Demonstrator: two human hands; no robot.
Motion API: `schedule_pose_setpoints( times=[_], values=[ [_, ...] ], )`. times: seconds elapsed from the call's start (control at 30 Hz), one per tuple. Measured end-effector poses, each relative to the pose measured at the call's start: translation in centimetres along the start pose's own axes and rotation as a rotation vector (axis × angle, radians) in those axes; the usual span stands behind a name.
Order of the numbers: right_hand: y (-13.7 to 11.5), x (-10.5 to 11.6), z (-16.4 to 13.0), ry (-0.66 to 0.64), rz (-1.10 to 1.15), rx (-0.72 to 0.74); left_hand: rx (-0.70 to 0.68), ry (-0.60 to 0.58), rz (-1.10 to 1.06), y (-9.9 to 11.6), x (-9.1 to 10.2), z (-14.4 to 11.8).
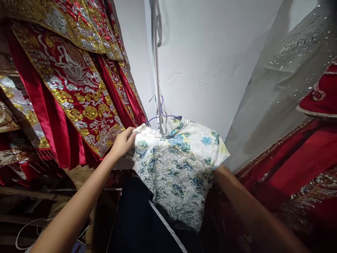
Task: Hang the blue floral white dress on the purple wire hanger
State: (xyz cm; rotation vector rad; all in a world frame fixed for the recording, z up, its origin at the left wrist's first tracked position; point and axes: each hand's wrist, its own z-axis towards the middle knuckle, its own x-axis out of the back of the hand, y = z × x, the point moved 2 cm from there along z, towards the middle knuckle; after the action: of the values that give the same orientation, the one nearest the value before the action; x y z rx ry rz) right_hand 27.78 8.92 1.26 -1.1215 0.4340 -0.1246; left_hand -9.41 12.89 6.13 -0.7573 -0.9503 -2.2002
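Note:
A short-sleeved white top (pixel 179 168) with blue, green and yellow floral patterning spreads in front of me. It is on a thin purple-blue hanger (pixel 168 115), whose hook rises beside a metal pole (pixel 156 63); I cannot tell whether the hook rests on it. My left hand (pixel 124 141) pinches the top at its left shoulder, thumb and fingers closed on the cloth. On the other side, my right forearm (pixel 231 181) goes behind or into the right sleeve, which hides the hand and its fingers.
Red garments with gold and silver embroidery (pixel 81 91) hang on the left. To the right are a sheer sequinned cloth (pixel 292 66) and a red beaded garment (pixel 297 161). A pale wall (pixel 202 52) stands behind. Dark trousers with a white stripe (pixel 142 214) show below.

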Motion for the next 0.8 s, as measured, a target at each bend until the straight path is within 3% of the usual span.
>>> schedule_pose_setpoints(
  times=[0.1, 0.2, 0.27, 0.4, 0.5, 0.53, 0.57, 0.67, 0.73, 0.77, 0.8],
  values=[
    [-0.9, 1.2, -0.3, 0.024, 0.048, -0.043, 0.097, 0.112, -0.094, -1.4, -0.2, -0.6],
    [-3.2, 0.8, -0.6, -0.016, 0.022, -0.044, 0.096, 0.226, -0.141, -0.7, -0.5, 0.0],
    [-5.2, 0.2, -0.7, 0.032, 0.018, 0.035, 0.033, 0.282, -0.075, 1.3, -0.4, 0.8],
    [-7.5, -0.5, -2.5, 0.274, 0.093, 0.167, -0.1, 0.361, -0.012, 6.5, 1.0, 1.1],
    [-7.7, -0.7, -6.7, 0.393, -0.076, 0.268, -0.119, 0.204, -0.263, 9.4, 1.8, 0.3],
    [-7.7, -1.1, -8.4, 0.339, -0.177, 0.313, -0.09, 0.102, -0.373, 10.1, 1.9, -0.1],
    [-7.7, -1.7, -10.0, 0.195, -0.268, 0.367, -0.045, -0.004, -0.476, 10.7, 1.8, -0.6],
    [-7.4, -4.6, -14.4, -0.637, -0.39, 0.468, 0.142, -0.221, -0.705, 11.9, 1.3, -2.0],
    [-6.9, -5.9, -15.8, -1.089, -0.406, 0.372, 0.233, -0.302, -0.813, 12.4, 1.3, -3.2],
    [-6.7, -6.2, -15.7, -1.187, -0.421, 0.305, 0.252, -0.344, -0.839, 12.6, 1.5, -3.9],
    [-6.4, -6.2, -15.2, -1.198, -0.442, 0.257, 0.25, -0.387, -0.833, 12.7, 1.8, -4.5]
  ],
)
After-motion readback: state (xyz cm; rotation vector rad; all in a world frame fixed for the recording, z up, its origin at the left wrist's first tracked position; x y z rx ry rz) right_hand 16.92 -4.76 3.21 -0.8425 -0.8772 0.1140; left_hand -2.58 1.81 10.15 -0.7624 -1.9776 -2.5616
